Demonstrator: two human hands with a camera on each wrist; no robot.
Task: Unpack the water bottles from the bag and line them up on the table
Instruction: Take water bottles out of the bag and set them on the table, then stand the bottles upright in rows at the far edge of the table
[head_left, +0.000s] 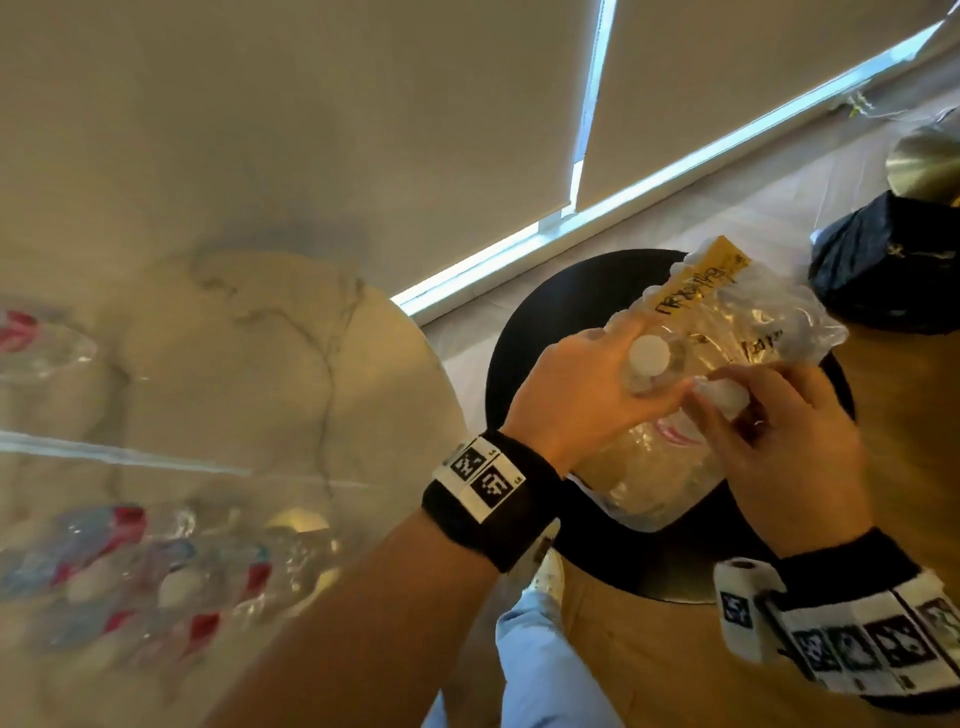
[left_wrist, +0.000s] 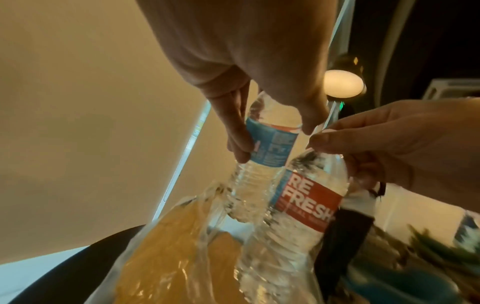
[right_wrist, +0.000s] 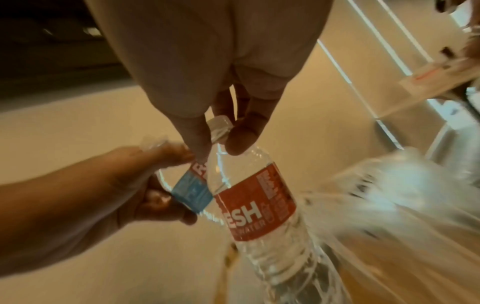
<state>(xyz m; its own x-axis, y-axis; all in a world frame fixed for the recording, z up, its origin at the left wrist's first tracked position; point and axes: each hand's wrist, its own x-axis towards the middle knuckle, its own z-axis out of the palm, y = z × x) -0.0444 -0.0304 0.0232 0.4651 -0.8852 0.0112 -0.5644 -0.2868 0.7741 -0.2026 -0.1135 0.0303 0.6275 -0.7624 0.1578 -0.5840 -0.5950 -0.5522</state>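
both bottles hang above the bag (head_left: 727, 332). the left hand (head_left: 571, 384) fingers wrap one bottle (left_wrist: 262, 144); the right hand (head_left: 779, 441) only pinches the other bottle (right_wrist: 259, 205) by its cap, so it could slip or snag the bag.

I seem to be in a living space, a home or a hotel room. At ten o'clock from my hands stands a round marble table (head_left: 291, 332). Beige roller blinds (head_left: 363, 130) cover tall windows at twelve o'clock, daylight showing at their lower edge. The floor (head_left: 649, 660) is wood. A brass lamp base (head_left: 924, 161) stands at two o'clock.
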